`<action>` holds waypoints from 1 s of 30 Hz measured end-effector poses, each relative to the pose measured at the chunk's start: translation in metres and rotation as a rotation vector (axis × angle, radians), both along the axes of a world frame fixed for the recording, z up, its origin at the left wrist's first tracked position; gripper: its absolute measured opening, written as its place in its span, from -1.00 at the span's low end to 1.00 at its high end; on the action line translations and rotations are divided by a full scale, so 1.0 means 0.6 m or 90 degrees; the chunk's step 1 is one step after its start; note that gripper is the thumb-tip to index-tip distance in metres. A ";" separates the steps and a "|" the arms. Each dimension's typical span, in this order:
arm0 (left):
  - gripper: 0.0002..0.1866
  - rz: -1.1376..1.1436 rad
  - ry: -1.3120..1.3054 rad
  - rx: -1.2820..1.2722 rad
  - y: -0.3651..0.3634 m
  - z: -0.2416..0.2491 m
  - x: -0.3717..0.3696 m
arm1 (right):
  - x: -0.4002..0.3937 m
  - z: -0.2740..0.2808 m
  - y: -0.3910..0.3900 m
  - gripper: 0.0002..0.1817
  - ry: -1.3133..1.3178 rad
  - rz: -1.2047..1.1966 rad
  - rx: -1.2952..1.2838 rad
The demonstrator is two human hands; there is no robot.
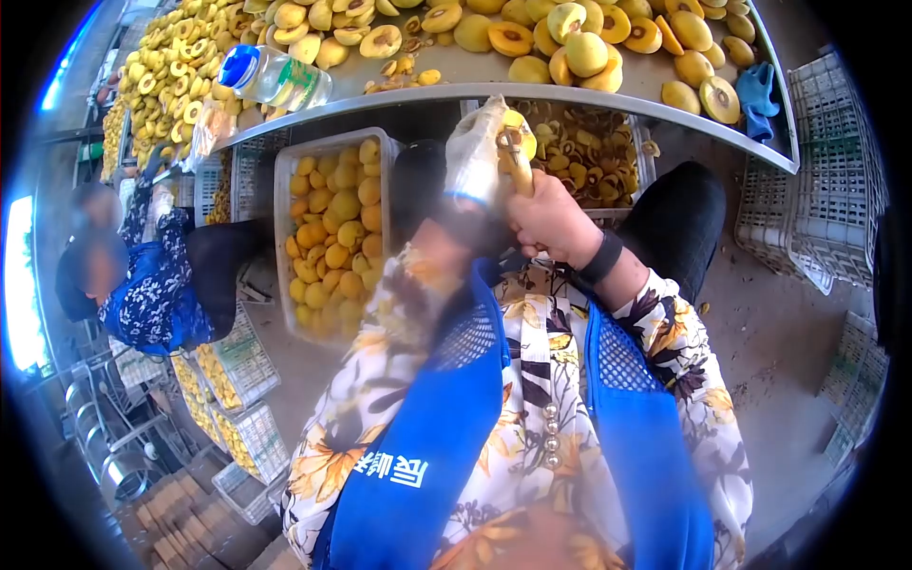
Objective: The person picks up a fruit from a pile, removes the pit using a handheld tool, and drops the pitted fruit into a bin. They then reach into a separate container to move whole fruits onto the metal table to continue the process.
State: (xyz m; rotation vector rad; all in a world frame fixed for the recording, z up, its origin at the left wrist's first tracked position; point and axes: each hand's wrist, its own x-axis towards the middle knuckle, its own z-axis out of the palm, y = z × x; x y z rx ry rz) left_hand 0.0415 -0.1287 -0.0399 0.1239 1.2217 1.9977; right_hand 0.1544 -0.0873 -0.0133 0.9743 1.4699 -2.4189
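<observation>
My left hand [475, 152], in a pale translucent glove, is closed around a yellow peach [519, 125] just below the metal table edge. My bare right hand [559, 218], with a dark band at the wrist, grips a small hand tool [519, 171] with a tan handle. Its metal head touches the peach; the exact blade shape is too small to tell. Beneath my hands stands a bin [646, 157] holding peach peelings and scraps [594, 166]. On the table [408, 95] lie halved peaches [511, 38], some showing brown pit hollows, and whole ones.
A white crate [281, 228] of whole peaches [332, 228] stands at my left. A blue-capped bottle [285, 81] lies at the table edge, a blue glove [757, 100] at its right corner. Stacked crates [807, 180] stand right. A co-worker [157, 275] sits at left.
</observation>
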 end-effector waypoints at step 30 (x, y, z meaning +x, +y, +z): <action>-0.81 0.000 0.046 -0.106 -0.003 -0.064 -0.011 | 0.025 -0.067 0.008 -0.91 0.191 -0.011 -0.601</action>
